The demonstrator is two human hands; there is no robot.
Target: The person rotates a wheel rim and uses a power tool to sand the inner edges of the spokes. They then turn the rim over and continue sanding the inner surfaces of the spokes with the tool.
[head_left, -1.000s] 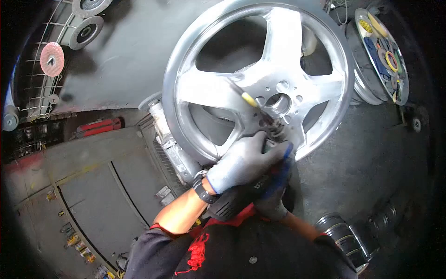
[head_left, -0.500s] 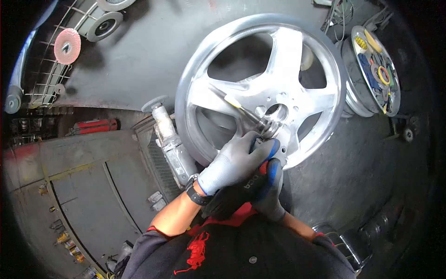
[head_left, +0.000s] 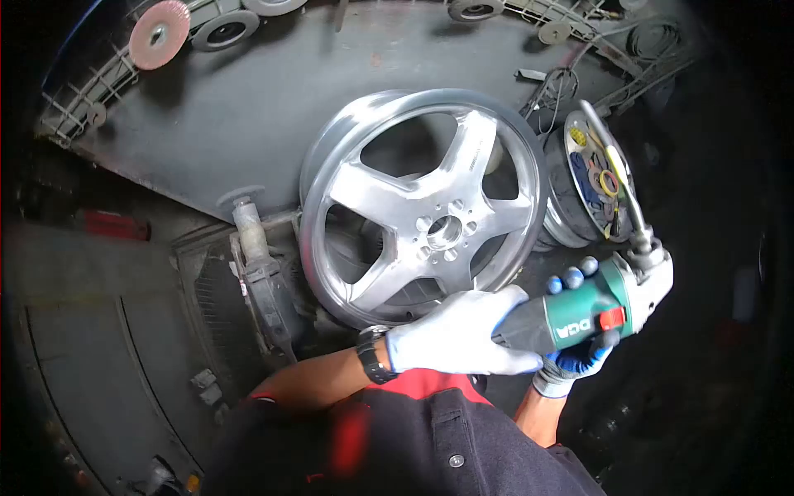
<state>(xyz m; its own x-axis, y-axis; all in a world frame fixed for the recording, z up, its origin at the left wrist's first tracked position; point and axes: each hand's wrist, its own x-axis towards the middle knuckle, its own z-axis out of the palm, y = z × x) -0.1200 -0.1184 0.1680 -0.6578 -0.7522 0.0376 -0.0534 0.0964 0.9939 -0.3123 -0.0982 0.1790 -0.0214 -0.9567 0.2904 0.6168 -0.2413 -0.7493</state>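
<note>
My right hand (head_left: 571, 355), in a grey and blue glove, is wrapped round the green body of a power grinder (head_left: 583, 310), its fingertips showing on both sides. The tool's metal head and a long thin shaft point up to the right. Around the black rear end of the grinder, my left hand (head_left: 471, 335) has its gloved fingers closed. Left of the tool and just beyond my left hand stands a silver five-spoke wheel rim (head_left: 376, 194), tilted, with its hub hole facing me.
A second grinder (head_left: 263, 277) stands left of the rim. Behind on the right, another rim (head_left: 569, 219) carries a tray of small items (head_left: 612, 169). Discs, including a pink one (head_left: 159, 35), hang on a wire rack (head_left: 91, 95) at the back.
The held grinder has moved right, away from the rim's hub, and its shaft now points up to the right. Both hands moved with it. The view has shifted too.
</note>
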